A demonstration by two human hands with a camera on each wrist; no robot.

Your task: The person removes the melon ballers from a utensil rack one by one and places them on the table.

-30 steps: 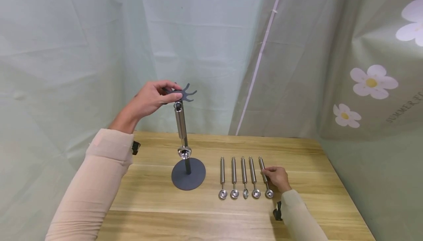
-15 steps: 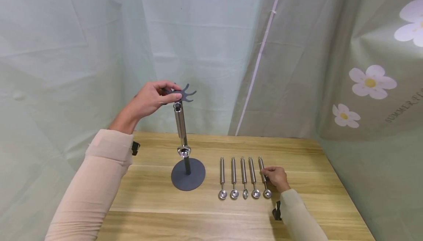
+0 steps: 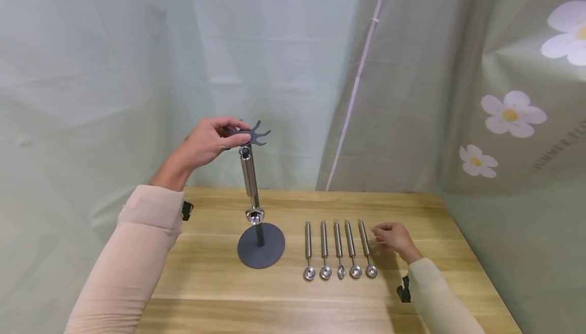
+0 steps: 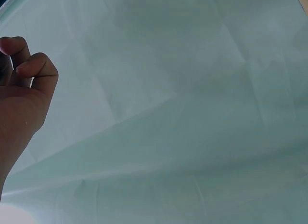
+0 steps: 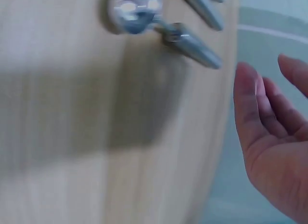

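On the table [image 3: 412, 207], the stand [image 3: 260, 245] sits left of centre with one scoop [image 3: 249, 181] hung; five scoops [image 3: 339, 247] lie in a row toward the right edge. The left hand [image 3: 208, 141] pinches the stand's hook top [image 3: 252, 133], steadying it. The right hand [image 3: 393, 237], fingers relaxed and holding nothing, hovers just beside the rightmost scoop [image 3: 366, 250]; hanging seems underway, and next it needs a pinch on that handle.

Pale mint-green fabric backdrop [image 3: 284, 69] hanging across the back and left, full of soft creases and fold lines. Duller grey-green curtain printed with white, yellow-centred daisies [image 3: 513, 113] on the right, plus some dark lettering near the edge, cut off. Thin white cord or seam [image 3: 361, 69] running diagonally down where the two cloths meet. Light wooden table with visible plank grain [image 3: 220, 288] below, pushed right up against the fabric. Soft, even lighting, only faint shadows.
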